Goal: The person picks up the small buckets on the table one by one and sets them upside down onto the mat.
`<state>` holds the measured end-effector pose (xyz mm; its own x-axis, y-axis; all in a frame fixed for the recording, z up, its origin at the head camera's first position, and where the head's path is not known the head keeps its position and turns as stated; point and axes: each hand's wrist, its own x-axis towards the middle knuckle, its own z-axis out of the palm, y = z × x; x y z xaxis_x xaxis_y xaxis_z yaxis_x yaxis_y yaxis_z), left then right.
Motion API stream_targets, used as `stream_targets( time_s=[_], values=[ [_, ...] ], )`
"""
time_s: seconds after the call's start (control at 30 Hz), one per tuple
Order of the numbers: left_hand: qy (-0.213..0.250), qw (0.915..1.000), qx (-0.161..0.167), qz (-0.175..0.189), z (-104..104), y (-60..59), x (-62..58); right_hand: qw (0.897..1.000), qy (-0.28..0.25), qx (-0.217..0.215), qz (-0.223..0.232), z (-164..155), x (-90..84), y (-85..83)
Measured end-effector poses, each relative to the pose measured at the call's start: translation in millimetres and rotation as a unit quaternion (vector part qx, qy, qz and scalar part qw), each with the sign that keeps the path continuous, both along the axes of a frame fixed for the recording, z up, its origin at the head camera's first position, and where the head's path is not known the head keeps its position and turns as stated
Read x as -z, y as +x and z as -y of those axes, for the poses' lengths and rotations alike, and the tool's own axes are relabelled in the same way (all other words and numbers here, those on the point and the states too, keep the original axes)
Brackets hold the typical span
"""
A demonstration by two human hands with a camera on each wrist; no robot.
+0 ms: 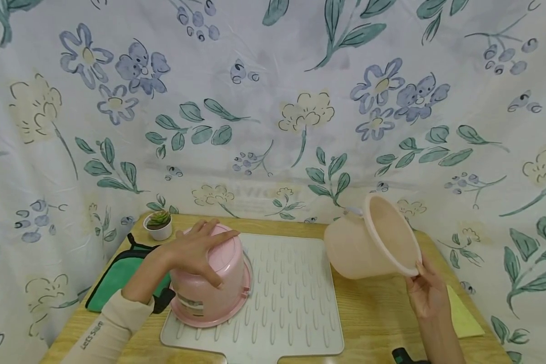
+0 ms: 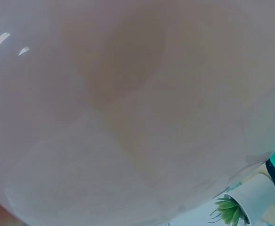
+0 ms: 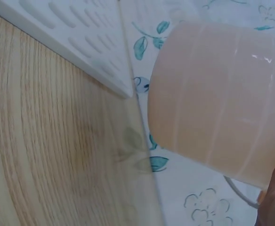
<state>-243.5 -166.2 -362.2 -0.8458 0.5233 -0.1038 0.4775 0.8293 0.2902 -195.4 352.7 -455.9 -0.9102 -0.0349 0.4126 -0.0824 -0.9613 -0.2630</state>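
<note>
An upside-down pink bucket stands on the left part of a white ridged draining mat. My left hand grips it from above, fingers spread over its base and thumb down the near side. In the left wrist view the glossy bucket wall fills most of the picture. On the right, my right hand pinches the rim of a peach bucket, thumb at the lip. This bucket is tilted, its mouth facing right, above the mat's right edge. Its thin handle shows in the right wrist view.
A small potted succulent stands at the table's back left. In front of it lies a green item with black edging, partly behind my left arm. A yellow cloth lies at the right. A floral curtain hangs behind the wooden table.
</note>
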Motion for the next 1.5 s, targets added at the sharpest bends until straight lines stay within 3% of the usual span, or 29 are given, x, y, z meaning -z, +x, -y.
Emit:
stream_targets(
  time_s=[0.4,0.7,1.5],
  values=[
    [-0.002,1.0000,0.002,-0.004,-0.4,0.0,-0.6,0.998,-0.039,-0.053,-0.021,7.4,11.9,13.0],
    [-0.002,1.0000,0.004,-0.007,-1.1,0.0,0.3,0.996,-0.048,-0.064,-0.047,16.4,22.8,16.6],
    [-0.006,0.9999,0.003,-0.011,-1.8,-0.4,-1.7,0.994,-0.070,-0.077,-0.032,39.6,37.2,26.6]
  ],
)
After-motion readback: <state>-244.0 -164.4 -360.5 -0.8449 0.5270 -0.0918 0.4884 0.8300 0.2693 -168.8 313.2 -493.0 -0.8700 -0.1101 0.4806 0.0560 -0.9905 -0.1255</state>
